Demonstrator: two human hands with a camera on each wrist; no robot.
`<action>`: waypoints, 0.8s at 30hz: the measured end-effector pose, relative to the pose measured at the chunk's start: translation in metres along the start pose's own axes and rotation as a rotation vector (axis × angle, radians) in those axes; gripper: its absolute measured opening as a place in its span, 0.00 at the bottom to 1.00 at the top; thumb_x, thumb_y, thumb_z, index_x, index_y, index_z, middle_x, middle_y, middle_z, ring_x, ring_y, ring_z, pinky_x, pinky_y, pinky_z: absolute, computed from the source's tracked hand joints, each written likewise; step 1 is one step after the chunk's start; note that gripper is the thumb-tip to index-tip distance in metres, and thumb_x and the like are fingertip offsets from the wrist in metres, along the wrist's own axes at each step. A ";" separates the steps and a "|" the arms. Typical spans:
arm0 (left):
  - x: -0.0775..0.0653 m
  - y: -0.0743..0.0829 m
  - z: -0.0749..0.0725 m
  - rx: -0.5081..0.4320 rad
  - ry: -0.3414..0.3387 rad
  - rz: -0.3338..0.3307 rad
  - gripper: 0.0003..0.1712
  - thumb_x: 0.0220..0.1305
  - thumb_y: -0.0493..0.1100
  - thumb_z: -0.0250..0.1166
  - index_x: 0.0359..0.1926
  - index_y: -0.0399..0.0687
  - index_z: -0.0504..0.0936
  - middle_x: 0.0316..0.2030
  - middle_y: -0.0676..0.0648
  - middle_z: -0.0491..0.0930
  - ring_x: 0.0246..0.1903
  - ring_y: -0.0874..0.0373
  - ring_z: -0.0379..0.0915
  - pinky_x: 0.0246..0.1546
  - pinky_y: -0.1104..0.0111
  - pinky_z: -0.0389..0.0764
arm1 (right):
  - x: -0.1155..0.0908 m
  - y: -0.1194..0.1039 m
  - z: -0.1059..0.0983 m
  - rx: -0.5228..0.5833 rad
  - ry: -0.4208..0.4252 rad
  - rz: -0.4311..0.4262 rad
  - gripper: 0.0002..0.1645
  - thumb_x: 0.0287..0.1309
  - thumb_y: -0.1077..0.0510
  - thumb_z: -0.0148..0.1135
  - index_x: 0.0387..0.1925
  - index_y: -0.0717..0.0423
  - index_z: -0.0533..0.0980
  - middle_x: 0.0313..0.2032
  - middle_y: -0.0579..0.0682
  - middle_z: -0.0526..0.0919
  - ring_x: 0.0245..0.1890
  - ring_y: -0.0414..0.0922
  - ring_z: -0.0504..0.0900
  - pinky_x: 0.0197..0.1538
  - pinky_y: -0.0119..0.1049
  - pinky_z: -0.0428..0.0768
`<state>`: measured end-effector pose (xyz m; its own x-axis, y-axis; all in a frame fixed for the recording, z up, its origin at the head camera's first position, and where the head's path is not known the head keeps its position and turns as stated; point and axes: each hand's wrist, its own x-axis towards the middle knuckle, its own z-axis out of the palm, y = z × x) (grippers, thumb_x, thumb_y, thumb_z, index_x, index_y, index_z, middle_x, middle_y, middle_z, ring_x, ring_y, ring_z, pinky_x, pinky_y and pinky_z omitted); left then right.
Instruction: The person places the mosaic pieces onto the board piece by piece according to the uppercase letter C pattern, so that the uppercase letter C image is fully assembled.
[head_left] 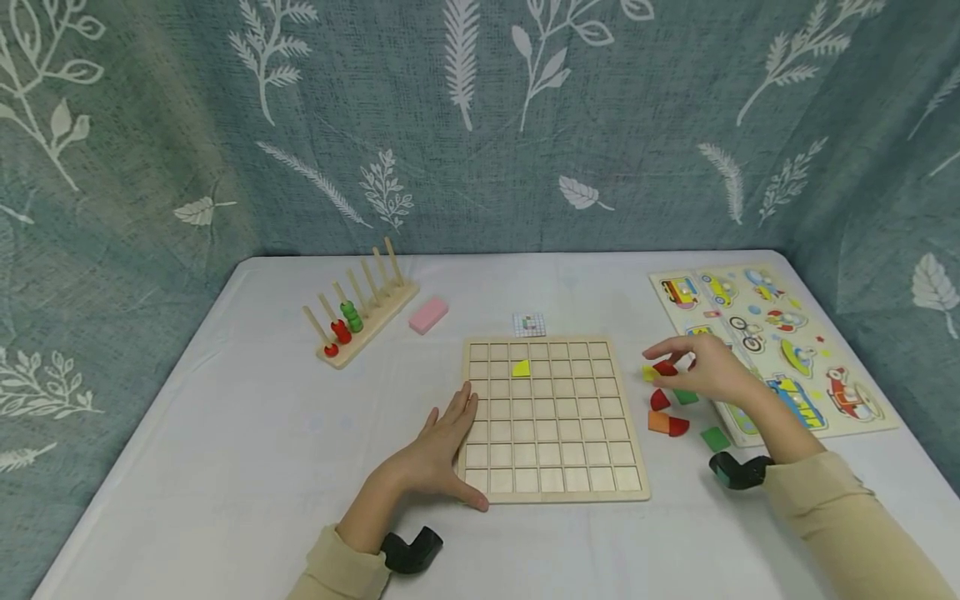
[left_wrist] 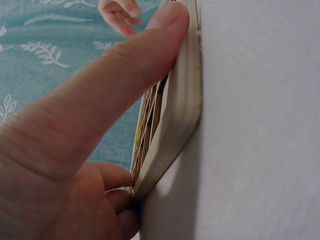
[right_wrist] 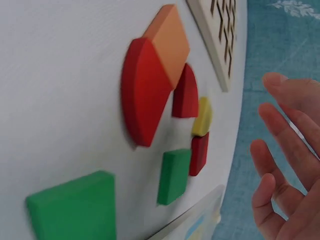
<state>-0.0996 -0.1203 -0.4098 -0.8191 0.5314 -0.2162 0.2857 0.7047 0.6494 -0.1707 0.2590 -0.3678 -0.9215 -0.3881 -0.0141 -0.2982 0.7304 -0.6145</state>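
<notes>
A wooden grid board [head_left: 555, 497] lies on the white table, with a yellow rounded piece [head_left: 521, 369] in one upper square. My left hand [head_left: 429, 461] rests along the board's left side, thumb at the front edge and fingers extended. To the right of the board, my right hand [head_left: 708, 367] hovers over loose pieces with fingers bent and spread, holding nothing that I can see. Beneath and near it lie a yellow piece [right_wrist: 202, 117], red quarter-circles [right_wrist: 145, 92], an orange square [right_wrist: 170, 45] and green squares [right_wrist: 174, 176].
A picture puzzle board [head_left: 817, 400] lies at the right, partly behind the right hand. At the back left stands a wooden peg rack [head_left: 382, 321] with red and green beads. A pink block [head_left: 428, 316] and a small patterned card [head_left: 529, 325] lie behind the grid board.
</notes>
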 end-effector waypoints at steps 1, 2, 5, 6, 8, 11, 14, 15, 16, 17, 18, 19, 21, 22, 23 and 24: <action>0.000 0.000 0.000 -0.001 0.000 0.000 0.78 0.26 0.56 0.80 0.69 0.34 0.39 0.70 0.42 0.27 0.69 0.51 0.24 0.65 0.52 0.32 | 0.000 0.001 0.000 -0.002 -0.002 0.006 0.20 0.44 0.64 0.69 0.43 0.61 0.79 0.39 0.56 0.82 0.37 0.52 0.76 0.27 0.33 0.73; 0.000 0.000 0.000 0.000 0.000 0.000 0.78 0.26 0.56 0.80 0.69 0.34 0.39 0.70 0.41 0.27 0.69 0.51 0.24 0.65 0.52 0.32 | 0.000 0.003 0.000 -0.004 -0.002 0.012 0.20 0.44 0.64 0.69 0.43 0.61 0.79 0.38 0.56 0.83 0.37 0.52 0.76 0.28 0.34 0.73; 0.000 0.001 -0.001 -0.001 -0.003 -0.001 0.77 0.26 0.56 0.80 0.69 0.34 0.38 0.70 0.42 0.27 0.69 0.51 0.24 0.66 0.52 0.32 | 0.000 0.007 -0.002 -0.005 -0.008 0.042 0.20 0.44 0.63 0.69 0.44 0.61 0.79 0.39 0.56 0.82 0.38 0.52 0.75 0.31 0.36 0.73; 0.000 0.001 -0.001 0.000 -0.003 0.000 0.77 0.27 0.56 0.80 0.69 0.34 0.38 0.70 0.42 0.27 0.69 0.51 0.24 0.66 0.52 0.32 | 0.000 0.008 -0.002 -0.007 -0.009 0.055 0.21 0.44 0.63 0.69 0.44 0.61 0.79 0.39 0.56 0.82 0.39 0.52 0.74 0.31 0.36 0.73; 0.000 0.001 -0.001 0.002 -0.005 0.002 0.77 0.27 0.56 0.80 0.69 0.34 0.38 0.70 0.41 0.27 0.69 0.51 0.24 0.65 0.52 0.32 | 0.000 0.011 -0.003 -0.007 -0.009 0.074 0.21 0.44 0.62 0.69 0.44 0.60 0.79 0.39 0.56 0.82 0.39 0.52 0.74 0.31 0.37 0.73; 0.000 0.001 -0.001 0.000 -0.004 0.008 0.77 0.27 0.56 0.80 0.69 0.33 0.38 0.70 0.40 0.27 0.69 0.50 0.24 0.65 0.51 0.32 | 0.000 0.015 -0.003 -0.012 -0.009 0.098 0.21 0.44 0.61 0.70 0.44 0.60 0.80 0.39 0.56 0.81 0.39 0.51 0.73 0.31 0.36 0.73; 0.000 0.001 -0.001 -0.003 -0.003 0.011 0.77 0.27 0.56 0.80 0.69 0.33 0.38 0.70 0.40 0.28 0.69 0.49 0.24 0.65 0.50 0.32 | 0.001 0.018 -0.003 -0.013 -0.006 0.115 0.20 0.44 0.61 0.70 0.43 0.60 0.80 0.40 0.56 0.81 0.38 0.51 0.73 0.32 0.36 0.73; 0.000 0.001 -0.001 -0.005 -0.004 0.009 0.77 0.27 0.56 0.80 0.69 0.33 0.38 0.70 0.40 0.28 0.69 0.49 0.24 0.65 0.51 0.32 | 0.001 0.019 -0.003 -0.016 -0.006 0.124 0.20 0.44 0.61 0.70 0.43 0.60 0.80 0.39 0.56 0.81 0.38 0.50 0.73 0.32 0.35 0.73; 0.000 0.001 -0.001 -0.004 -0.004 0.008 0.77 0.27 0.56 0.80 0.69 0.33 0.38 0.70 0.40 0.27 0.69 0.49 0.24 0.65 0.51 0.32 | 0.002 0.020 -0.003 -0.016 -0.006 0.132 0.20 0.44 0.61 0.70 0.43 0.61 0.80 0.39 0.56 0.80 0.37 0.50 0.72 0.31 0.35 0.72; 0.000 0.001 -0.001 -0.003 -0.005 0.006 0.77 0.27 0.56 0.80 0.69 0.33 0.38 0.70 0.40 0.27 0.69 0.50 0.24 0.65 0.51 0.32 | 0.002 0.021 -0.003 -0.019 -0.007 0.139 0.20 0.44 0.61 0.70 0.43 0.60 0.80 0.39 0.56 0.80 0.36 0.50 0.72 0.31 0.35 0.72; 0.000 0.002 -0.001 -0.003 -0.006 0.005 0.77 0.27 0.56 0.80 0.69 0.34 0.38 0.70 0.41 0.27 0.69 0.50 0.24 0.65 0.51 0.32 | 0.002 0.022 -0.003 -0.022 -0.008 0.144 0.20 0.44 0.61 0.70 0.43 0.61 0.80 0.38 0.56 0.80 0.35 0.49 0.72 0.31 0.35 0.72; 0.000 0.002 -0.001 -0.002 -0.007 0.004 0.77 0.27 0.56 0.80 0.69 0.34 0.38 0.70 0.41 0.27 0.69 0.50 0.24 0.65 0.52 0.32 | 0.002 0.023 -0.003 -0.028 -0.008 0.151 0.20 0.44 0.61 0.70 0.43 0.60 0.80 0.38 0.56 0.79 0.35 0.49 0.71 0.31 0.35 0.71; 0.000 0.002 -0.001 -0.004 -0.007 0.004 0.77 0.27 0.56 0.80 0.69 0.34 0.38 0.70 0.41 0.27 0.69 0.50 0.24 0.65 0.52 0.32 | 0.003 0.025 -0.003 -0.038 -0.012 0.158 0.20 0.44 0.61 0.70 0.43 0.60 0.80 0.36 0.55 0.79 0.34 0.48 0.71 0.31 0.35 0.71; 0.000 0.002 -0.001 -0.003 -0.006 0.004 0.77 0.27 0.57 0.80 0.69 0.34 0.38 0.70 0.41 0.27 0.69 0.50 0.24 0.65 0.52 0.32 | 0.003 0.025 -0.003 -0.042 -0.014 0.159 0.20 0.44 0.61 0.70 0.43 0.60 0.80 0.36 0.55 0.79 0.33 0.48 0.71 0.31 0.35 0.71; 0.000 0.002 -0.001 -0.005 -0.003 0.007 0.77 0.27 0.56 0.80 0.69 0.34 0.38 0.70 0.40 0.27 0.69 0.50 0.24 0.65 0.51 0.33 | 0.003 0.026 -0.003 -0.045 -0.015 0.165 0.20 0.44 0.61 0.70 0.43 0.60 0.80 0.36 0.55 0.79 0.33 0.48 0.71 0.31 0.35 0.70; 0.000 0.002 -0.001 -0.004 -0.003 0.007 0.77 0.27 0.56 0.80 0.69 0.34 0.38 0.70 0.40 0.27 0.69 0.50 0.24 0.65 0.51 0.33 | 0.004 0.026 -0.003 -0.046 -0.016 0.169 0.20 0.44 0.61 0.70 0.43 0.60 0.80 0.36 0.56 0.79 0.33 0.49 0.71 0.31 0.35 0.70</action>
<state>-0.0994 -0.1193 -0.4076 -0.8156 0.5378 -0.2136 0.2895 0.6988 0.6542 -0.1828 0.2785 -0.3817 -0.9554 -0.2666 -0.1269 -0.1512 0.8109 -0.5653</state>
